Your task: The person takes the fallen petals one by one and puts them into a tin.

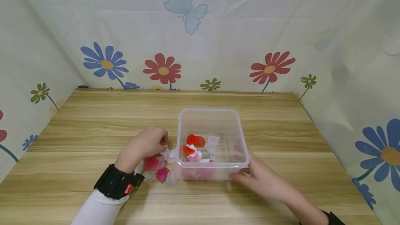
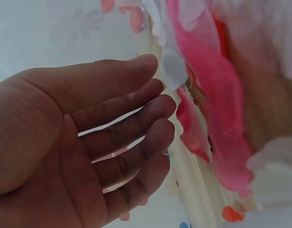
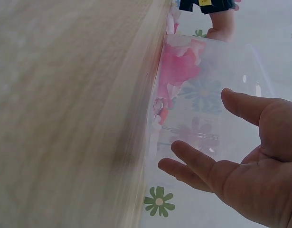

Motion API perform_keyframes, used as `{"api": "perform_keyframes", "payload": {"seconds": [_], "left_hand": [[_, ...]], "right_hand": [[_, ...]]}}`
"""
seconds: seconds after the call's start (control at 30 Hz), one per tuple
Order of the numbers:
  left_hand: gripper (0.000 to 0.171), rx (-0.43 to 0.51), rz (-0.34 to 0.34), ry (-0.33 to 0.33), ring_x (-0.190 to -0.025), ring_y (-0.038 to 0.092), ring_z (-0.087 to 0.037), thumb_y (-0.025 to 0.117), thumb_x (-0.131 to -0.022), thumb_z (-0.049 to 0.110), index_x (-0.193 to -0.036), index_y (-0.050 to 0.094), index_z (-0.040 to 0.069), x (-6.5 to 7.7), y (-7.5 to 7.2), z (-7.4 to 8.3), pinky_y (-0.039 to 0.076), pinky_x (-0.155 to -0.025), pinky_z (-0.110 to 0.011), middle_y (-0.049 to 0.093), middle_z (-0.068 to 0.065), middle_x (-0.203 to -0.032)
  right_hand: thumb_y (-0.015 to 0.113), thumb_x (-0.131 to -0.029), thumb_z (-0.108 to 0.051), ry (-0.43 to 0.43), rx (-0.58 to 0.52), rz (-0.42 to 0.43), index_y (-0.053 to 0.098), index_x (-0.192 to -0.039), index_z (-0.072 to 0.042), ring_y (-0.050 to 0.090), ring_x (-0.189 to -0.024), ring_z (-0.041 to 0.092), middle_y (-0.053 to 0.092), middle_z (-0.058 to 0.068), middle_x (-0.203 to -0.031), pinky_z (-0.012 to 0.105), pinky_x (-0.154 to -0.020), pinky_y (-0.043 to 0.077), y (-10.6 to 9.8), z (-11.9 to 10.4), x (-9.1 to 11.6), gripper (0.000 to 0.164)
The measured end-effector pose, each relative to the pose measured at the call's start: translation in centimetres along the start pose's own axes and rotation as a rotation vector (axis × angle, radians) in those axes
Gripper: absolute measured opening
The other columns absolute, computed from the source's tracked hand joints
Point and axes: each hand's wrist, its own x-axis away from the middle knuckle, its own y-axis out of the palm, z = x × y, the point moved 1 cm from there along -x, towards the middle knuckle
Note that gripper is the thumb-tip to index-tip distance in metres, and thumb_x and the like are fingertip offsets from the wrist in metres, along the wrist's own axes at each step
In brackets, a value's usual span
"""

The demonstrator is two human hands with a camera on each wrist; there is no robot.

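My left hand (image 1: 145, 143) reaches down over a loose pile of artificial petals, left of a clear plastic box (image 1: 215, 165). Its fingers are gently bent, and the left wrist view shows the thumb and fingertips right beside a white petal (image 2: 173, 71) and a pink petal (image 2: 214, 90). A magenta petal (image 1: 162, 175) lies near the wrist. Against the box's right side rests my right hand (image 1: 262, 178), thumb at the near corner and fingers spread along the wall. Inside the box are red petals (image 1: 199, 141), white petals (image 1: 212, 140) and pink ones.
The box stands upright without a lid on a wood-grain table (image 1: 125, 114). A white cloth backdrop (image 1: 234, 37) printed with flowers and a butterfly surrounds the table's back and sides. A black band (image 1: 117, 182) circles the left wrist.
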Motion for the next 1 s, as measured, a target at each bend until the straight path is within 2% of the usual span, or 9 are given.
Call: {"api": "perform_keyframes", "payload": {"seconds": [0.47, 0.7, 1.0], "left_hand": [[0.014, -0.002, 0.0, 0.009, -0.07, 0.054, -0.019, 0.083, -0.085, 0.006, -0.085, 0.069, 0.008, -0.36, 0.7, -0.49, 0.048, -0.063, -0.031, 0.058, -0.002, -0.076], [0.017, 0.016, 0.022, 0.042, -0.067, 0.053, -0.018, 0.077, -0.086, 0.001, -0.077, 0.066, 0.01, -0.38, 0.62, -0.56, 0.046, -0.061, -0.03, 0.056, -0.001, -0.072], [0.012, 0.065, 0.002, 0.046, -0.069, 0.054, -0.018, 0.076, -0.087, 0.0, -0.081, 0.07, 0.008, -0.07, 0.03, -0.25, 0.047, -0.062, -0.031, 0.057, -0.002, -0.074]], "right_hand": [[0.075, -0.094, -0.008, -0.01, 0.005, 0.003, 0.011, -0.164, -0.011, 0.063, -0.118, 0.026, 0.051, 0.023, -0.144, 0.039, -0.094, 0.055, 0.03, 0.09, -0.01, 0.095], [0.075, -0.094, -0.008, -0.01, 0.002, 0.001, 0.011, -0.164, -0.011, 0.062, -0.118, 0.028, 0.05, 0.024, -0.144, 0.04, -0.094, 0.055, 0.06, 0.12, -0.01, 0.095], [0.075, -0.094, -0.008, -0.007, 0.004, 0.002, 0.01, -0.164, -0.013, 0.062, -0.118, 0.028, 0.048, 0.025, -0.146, 0.039, -0.094, 0.055, 0.03, 0.03, -0.01, 0.096]]}}
